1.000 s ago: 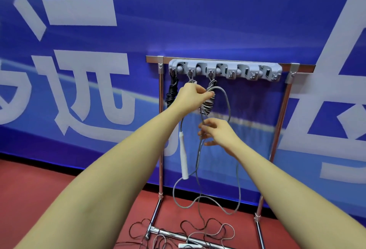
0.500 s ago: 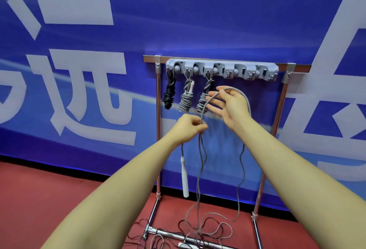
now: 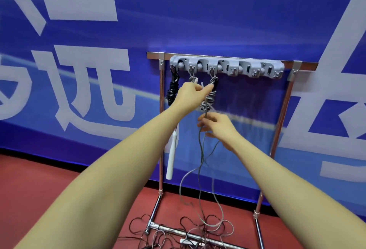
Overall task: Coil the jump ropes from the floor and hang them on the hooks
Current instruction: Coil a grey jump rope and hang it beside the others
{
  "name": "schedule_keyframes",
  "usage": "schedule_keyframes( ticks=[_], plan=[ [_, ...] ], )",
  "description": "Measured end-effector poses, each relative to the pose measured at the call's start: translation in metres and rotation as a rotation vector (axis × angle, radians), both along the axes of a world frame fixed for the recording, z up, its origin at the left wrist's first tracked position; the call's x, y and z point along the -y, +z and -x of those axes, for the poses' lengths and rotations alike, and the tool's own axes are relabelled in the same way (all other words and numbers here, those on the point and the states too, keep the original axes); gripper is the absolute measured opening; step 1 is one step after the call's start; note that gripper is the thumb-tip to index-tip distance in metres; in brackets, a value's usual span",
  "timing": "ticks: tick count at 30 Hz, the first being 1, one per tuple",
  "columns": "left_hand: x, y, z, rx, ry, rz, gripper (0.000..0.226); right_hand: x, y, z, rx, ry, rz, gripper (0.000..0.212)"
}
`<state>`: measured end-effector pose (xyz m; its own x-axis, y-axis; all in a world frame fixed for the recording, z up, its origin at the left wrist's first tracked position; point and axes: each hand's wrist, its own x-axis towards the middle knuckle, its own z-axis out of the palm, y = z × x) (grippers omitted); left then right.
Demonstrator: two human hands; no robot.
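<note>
You're mid-coil: your left hand [image 3: 191, 93] pinches the grey rope [image 3: 201, 161] at frame centre, below the hook rack [image 3: 226, 67]. Your right hand [image 3: 214, 127] closes loosely around it lower down. Slack trails to the floor [image 3: 49, 189]; next, loop it up.

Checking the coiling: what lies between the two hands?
In the head view, a short stretch of thin grey jump rope cord runs from the left hand down to the right hand, passing before a hung grey coil.

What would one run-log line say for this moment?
left hand: pinches thin grey jump rope | right hand: grips it lower | grey plastic hook rail: three coils hung
</note>
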<state>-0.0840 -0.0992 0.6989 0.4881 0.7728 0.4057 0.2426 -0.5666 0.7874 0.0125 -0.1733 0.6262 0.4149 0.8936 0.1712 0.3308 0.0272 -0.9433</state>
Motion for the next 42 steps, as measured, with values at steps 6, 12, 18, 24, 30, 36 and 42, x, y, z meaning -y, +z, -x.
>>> schedule_keyframes(
  ticks=[6,12,18,24,30,36,42],
  plan=[
    [0.0,-0.043,0.014,-0.123,-0.072,0.084,0.016,-0.003,0.029,-0.013,-0.304,-0.08,-0.234,0.023],
    [0.003,-0.068,0.016,-0.193,-0.123,0.019,0.021,-0.003,0.051,-0.015,-0.442,-0.077,-0.346,0.02],
    [0.006,-0.059,0.006,-0.109,-0.092,0.041,0.013,0.001,0.056,-0.016,-0.612,-0.027,-0.403,0.019],
    [0.006,-0.041,0.004,-0.023,-0.019,-0.035,0.022,0.009,0.041,-0.017,-0.39,-0.064,-0.216,0.012],
    [0.002,-0.007,0.004,0.026,0.01,-0.044,0.023,0.011,-0.003,-0.004,-0.032,0.093,0.069,0.011],
    [-0.002,-0.006,0.012,0.091,-0.025,0.051,0.018,-0.004,-0.003,-0.005,0.14,-0.082,-0.111,0.013],
    [-0.003,-0.049,0.014,-0.091,-0.08,0.12,0.032,-0.007,0.02,-0.01,-0.128,-0.149,-0.276,0.016]
  ],
)
